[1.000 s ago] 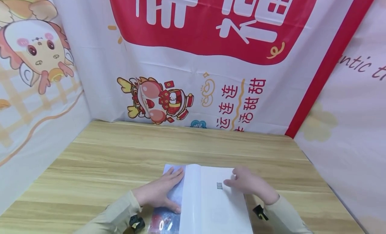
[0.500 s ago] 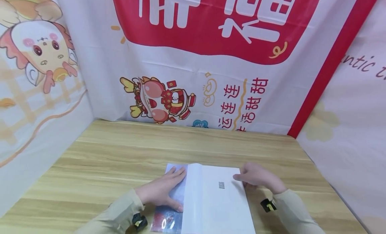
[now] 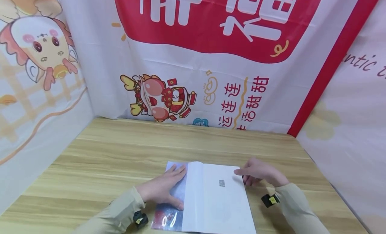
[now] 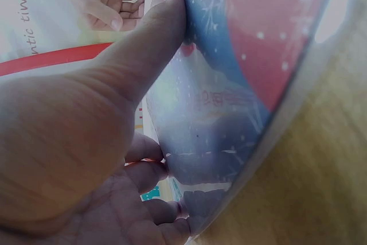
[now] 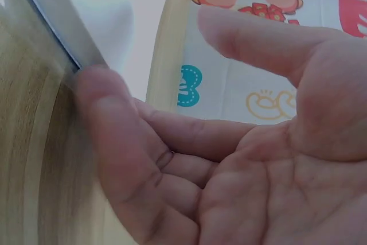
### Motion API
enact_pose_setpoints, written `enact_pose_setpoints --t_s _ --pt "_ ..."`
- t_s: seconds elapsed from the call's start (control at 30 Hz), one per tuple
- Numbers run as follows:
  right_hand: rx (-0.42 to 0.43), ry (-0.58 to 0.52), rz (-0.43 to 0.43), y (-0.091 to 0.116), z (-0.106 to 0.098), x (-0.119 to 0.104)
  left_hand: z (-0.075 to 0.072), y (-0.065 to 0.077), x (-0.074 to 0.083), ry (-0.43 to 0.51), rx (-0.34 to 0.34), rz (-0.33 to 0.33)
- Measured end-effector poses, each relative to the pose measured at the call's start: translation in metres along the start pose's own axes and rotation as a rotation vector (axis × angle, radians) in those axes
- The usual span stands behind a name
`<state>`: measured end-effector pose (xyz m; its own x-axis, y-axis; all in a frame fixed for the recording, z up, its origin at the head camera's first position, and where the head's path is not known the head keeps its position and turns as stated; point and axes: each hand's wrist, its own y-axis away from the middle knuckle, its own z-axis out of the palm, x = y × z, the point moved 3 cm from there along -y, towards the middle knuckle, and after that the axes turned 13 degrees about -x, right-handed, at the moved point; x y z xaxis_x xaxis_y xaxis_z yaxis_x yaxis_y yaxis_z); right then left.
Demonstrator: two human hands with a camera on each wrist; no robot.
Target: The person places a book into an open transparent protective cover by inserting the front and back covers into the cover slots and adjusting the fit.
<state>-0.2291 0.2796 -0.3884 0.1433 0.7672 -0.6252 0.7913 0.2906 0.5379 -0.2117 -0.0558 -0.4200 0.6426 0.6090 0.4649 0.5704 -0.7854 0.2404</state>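
Note:
A book (image 3: 224,205) lies open on the table, a white page with a small printed code facing up. Its left part is a blue and red glossy cover (image 3: 167,216) under clear film. My left hand (image 3: 163,188) rests spread on that cover; in the left wrist view, its thumb (image 4: 163,12) presses on the snow-dotted picture. At the book's upper right edge is my right hand (image 3: 260,172). The right wrist view has one bent fingertip (image 5: 103,87) touching the book's edge, while the thumb (image 5: 252,41) stands apart from the fingers.
The wooden table (image 3: 120,150) runs back to a white and red printed cloth (image 3: 181,59). Patterned cloths also hang at both sides. Small black devices (image 3: 269,200) sit at both wrists.
My right hand has slid from over the page, near the printed code, to the right edge of the book. The left hand has stayed on the cover. The view has shifted slightly.

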Motion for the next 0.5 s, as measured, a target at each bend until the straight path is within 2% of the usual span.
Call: enact_pose_setpoints --t_s 0.1,0.2,0.5 --pt "-0.028 -0.027 -0.024 -0.0005 -0.0027 0.002 -0.0006 -0.0002 -0.0004 -0.001 -0.004 -0.005" --pt "-0.028 -0.023 -0.011 -0.0012 -0.0034 0.0021 -0.0009 0.0004 -0.0006 0.001 -0.007 -0.01" --pt "0.067 0.05 0.092 0.0004 0.0043 -0.0046 -0.0014 0.0005 0.002 -0.002 -0.004 0.0"
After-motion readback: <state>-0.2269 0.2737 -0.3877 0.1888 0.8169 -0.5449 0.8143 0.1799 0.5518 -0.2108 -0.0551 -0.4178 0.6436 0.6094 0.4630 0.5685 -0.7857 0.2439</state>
